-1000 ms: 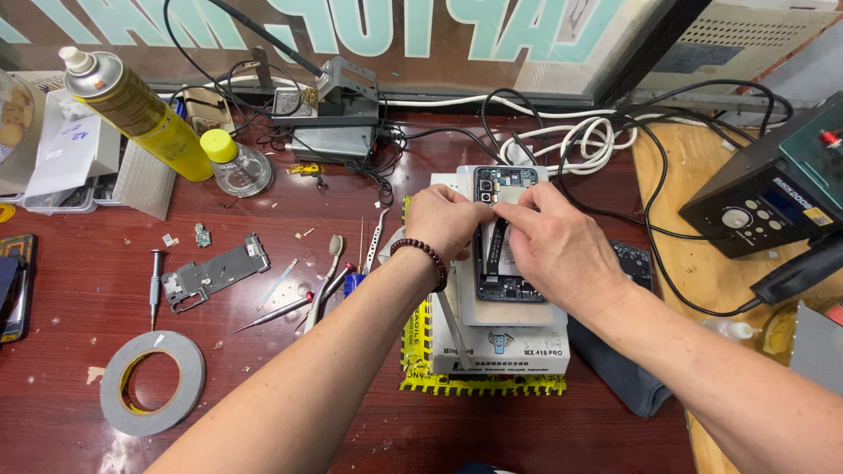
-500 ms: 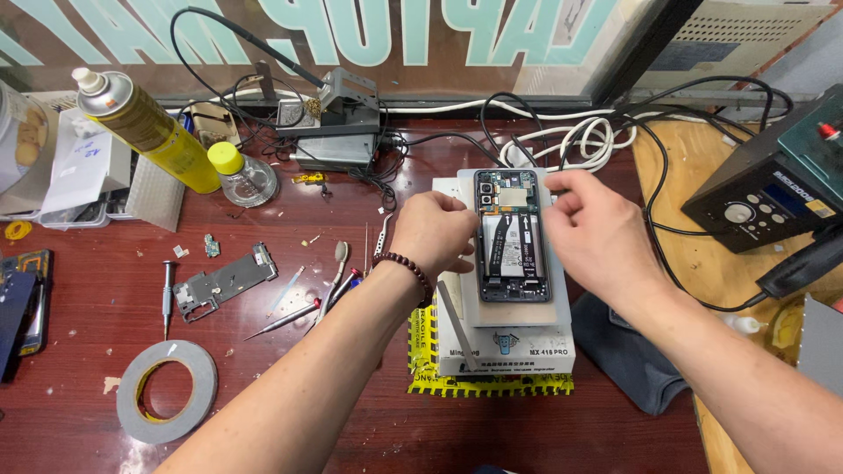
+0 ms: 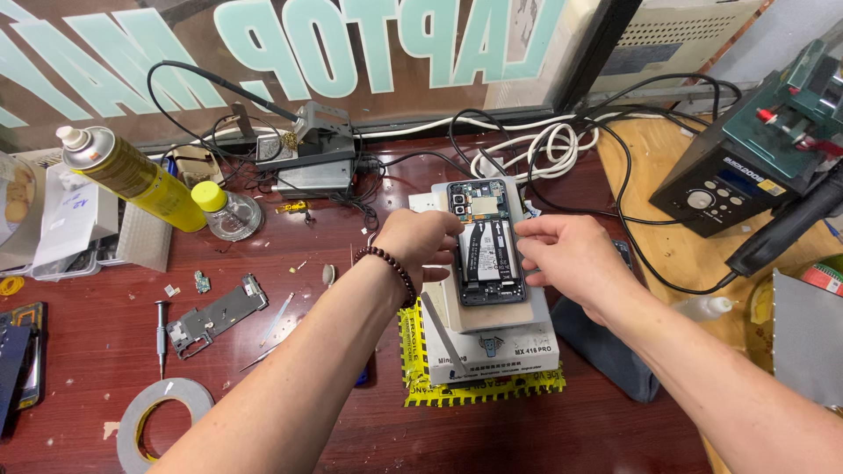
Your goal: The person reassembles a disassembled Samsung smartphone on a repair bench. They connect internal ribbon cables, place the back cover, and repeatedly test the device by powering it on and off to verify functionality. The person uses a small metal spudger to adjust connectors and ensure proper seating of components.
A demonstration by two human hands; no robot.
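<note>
Opened phone [image 3: 486, 243], back off, lies on white heating pad [image 3: 492, 338], centre of bench. Left hand [image 3: 420, 241] curls loosely against phone's left edge; right hand [image 3: 566, 254], fingers half-open, touches right edge. Brace both edges evenly; keep fingertips off battery.

Both forearms are extended forward from the lower edge of the view. The left hand [image 3: 420, 241] is held palm down, fingers curled inward, a dark bead bracelet worn at the wrist. The right hand [image 3: 571, 259] is angled leftward, fingers loosely extended, the grip not closed.
</note>
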